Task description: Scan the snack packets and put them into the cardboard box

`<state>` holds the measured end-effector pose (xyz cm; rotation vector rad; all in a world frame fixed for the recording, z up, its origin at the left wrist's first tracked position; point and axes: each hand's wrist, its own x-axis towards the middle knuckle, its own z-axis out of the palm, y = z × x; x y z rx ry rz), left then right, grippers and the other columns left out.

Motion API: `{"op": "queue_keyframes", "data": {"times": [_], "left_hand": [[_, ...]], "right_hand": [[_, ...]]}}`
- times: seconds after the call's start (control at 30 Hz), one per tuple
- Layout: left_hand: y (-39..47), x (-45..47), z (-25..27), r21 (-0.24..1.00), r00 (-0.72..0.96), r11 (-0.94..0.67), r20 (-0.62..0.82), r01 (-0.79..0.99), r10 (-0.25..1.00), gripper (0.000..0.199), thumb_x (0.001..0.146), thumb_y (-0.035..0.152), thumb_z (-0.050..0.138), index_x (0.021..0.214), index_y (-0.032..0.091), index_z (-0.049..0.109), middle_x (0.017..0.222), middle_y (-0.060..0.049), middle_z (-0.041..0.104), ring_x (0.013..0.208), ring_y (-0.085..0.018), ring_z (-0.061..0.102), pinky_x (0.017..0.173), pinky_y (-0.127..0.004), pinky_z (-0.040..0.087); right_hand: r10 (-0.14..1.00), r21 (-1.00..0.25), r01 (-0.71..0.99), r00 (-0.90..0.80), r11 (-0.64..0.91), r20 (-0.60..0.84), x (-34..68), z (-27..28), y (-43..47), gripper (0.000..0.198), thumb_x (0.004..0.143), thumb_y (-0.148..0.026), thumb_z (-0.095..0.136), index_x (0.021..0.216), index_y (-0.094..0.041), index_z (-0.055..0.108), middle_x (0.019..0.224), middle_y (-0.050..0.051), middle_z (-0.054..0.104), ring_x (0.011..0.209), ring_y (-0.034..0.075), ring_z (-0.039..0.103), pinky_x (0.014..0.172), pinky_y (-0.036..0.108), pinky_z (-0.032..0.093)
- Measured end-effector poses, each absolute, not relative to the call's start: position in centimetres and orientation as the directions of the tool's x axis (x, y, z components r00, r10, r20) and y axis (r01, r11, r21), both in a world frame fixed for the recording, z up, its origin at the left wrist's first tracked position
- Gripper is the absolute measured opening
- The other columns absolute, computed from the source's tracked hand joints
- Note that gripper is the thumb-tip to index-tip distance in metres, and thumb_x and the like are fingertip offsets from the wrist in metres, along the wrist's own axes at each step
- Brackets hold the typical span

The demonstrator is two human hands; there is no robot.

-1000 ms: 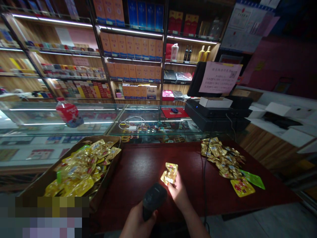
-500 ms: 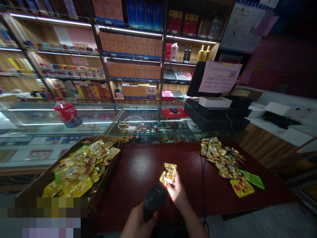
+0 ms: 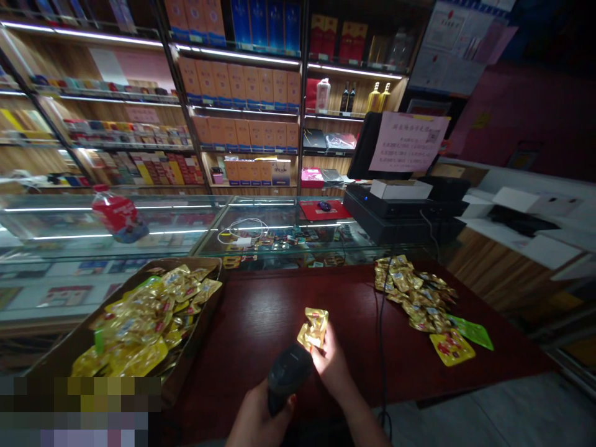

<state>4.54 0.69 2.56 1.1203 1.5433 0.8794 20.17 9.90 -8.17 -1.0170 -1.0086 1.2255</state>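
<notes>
My left hand (image 3: pixel 263 413) is wrapped round the grip of a black barcode scanner (image 3: pixel 289 369). The scanner's head points away from me at a gold foil snack packet (image 3: pixel 314 327), which is brightly lit. Between thumb and fingers, my right hand (image 3: pixel 328 363) pinches that packet by its lower right edge, above the dark red table (image 3: pixel 261 310). On the left, a cardboard box (image 3: pixel 189 360) holds a heap of gold and yellow packets (image 3: pixel 139 316). A second pile of gold packets (image 3: pixel 416 295) lies at the table's right, with a yellow packet (image 3: pixel 451 347) and a green packet (image 3: pixel 472 332) at its near end.
A black cable (image 3: pixel 379 335) runs down across the table, right of my hands. Behind stands a glass display counter (image 3: pixel 209 233) with a red bottle (image 3: pixel 118 214), a white cable (image 3: pixel 244 233) and a mouse (image 3: pixel 325 205). A monitor (image 3: pixel 365 146) bears a paper sign.
The whole view has shifted slightly, so things sit a little further left. Both hands keep their holds, scanner and packet staying close together.
</notes>
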Motion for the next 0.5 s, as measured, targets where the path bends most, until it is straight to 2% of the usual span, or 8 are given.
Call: {"op": "queue_keyframes", "data": {"times": [0.2, 0.3, 0.4, 0.5], "left_hand": [[1.1, 4.1, 2.2, 0.924, -0.074, 0.292, -0.282, 0.247, 0.956, 0.021, 0.068, 0.036, 0.074, 0.074, 0.017, 0.069, 0.053, 0.002, 0.06, 0.052, -0.017, 0.056, 0.048, -0.024, 0.043], [1.6, 4.7, 1.9, 0.929, -0.039, 0.282, -0.281, 0.238, 0.959, 0.019, 0.068, 0.033, 0.072, 0.076, 0.016, 0.07, 0.053, 0.002, 0.061, 0.053, -0.016, 0.057, 0.049, -0.023, 0.043], [1.8, 5.1, 1.5, 0.928, -0.03, 0.306, -0.306, 0.214, 0.951, 0.018, 0.069, 0.031, 0.069, 0.079, 0.016, 0.069, 0.048, 0.005, 0.057, 0.047, -0.014, 0.052, 0.047, -0.022, 0.041], [1.7, 4.8, 1.0, 0.924, -0.032, 0.345, -0.344, 0.165, 0.938, 0.018, 0.068, 0.029, 0.067, 0.081, 0.017, 0.065, 0.043, 0.008, 0.051, 0.037, -0.01, 0.044, 0.04, -0.021, 0.036]], "right_hand": [[0.997, -0.986, -0.162, 0.067, 0.041, 0.03, 20.4, -7.2, 9.3, 0.068, 0.075, -0.018, 0.064, 0.139, -0.025, 0.044, 0.128, 0.01, 0.068, 0.115, 0.026, 0.067, 0.104, 0.044, 0.05], [0.999, -0.979, -0.197, 0.019, 0.043, 0.039, 20.1, -5.5, 8.8, 0.065, 0.077, -0.02, 0.065, 0.138, -0.028, 0.044, 0.127, 0.007, 0.068, 0.115, 0.023, 0.067, 0.102, 0.04, 0.05], [0.999, -0.972, -0.228, 0.0, 0.048, 0.05, 19.9, -4.6, 8.6, 0.064, 0.077, -0.026, 0.069, 0.136, -0.029, 0.046, 0.125, 0.006, 0.069, 0.114, 0.023, 0.067, 0.102, 0.039, 0.05], [0.998, -0.978, -0.207, 0.055, 0.023, 0.012, 20.3, -4.9, 8.9, 0.065, 0.072, -0.03, 0.073, 0.132, -0.028, 0.049, 0.124, 0.006, 0.069, 0.115, 0.024, 0.066, 0.103, 0.041, 0.049]]}}
